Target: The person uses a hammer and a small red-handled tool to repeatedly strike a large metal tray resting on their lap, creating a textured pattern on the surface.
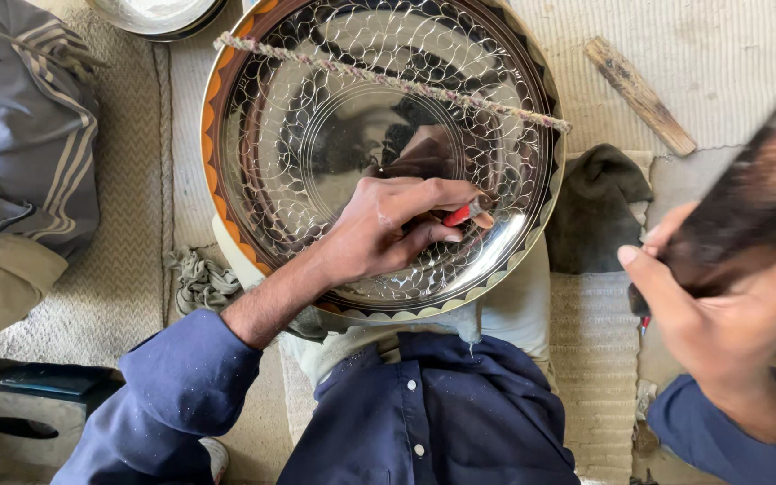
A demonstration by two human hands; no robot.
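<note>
A large round shiny metal tray (316, 99), engraved with a scale pattern and edged in orange, rests tilted on my lap. My left hand (388, 229) lies on its lower part, fingers closed on a small red-handled chisel (464, 214) whose tip touches the tray. My right hand (720, 310) is raised at the right, gripping a dark wooden mallet (756, 202) that is blurred. A twisted cord (388, 79) runs across the tray's upper face.
A wooden stick (639, 94) lies on the woven mat at top right. A dark cloth (599, 207) sits beside the tray's right rim. Folded grey striped clothing (24, 135) is at left, a second metal dish (159, 13) at top, a small box (20, 413) at bottom left.
</note>
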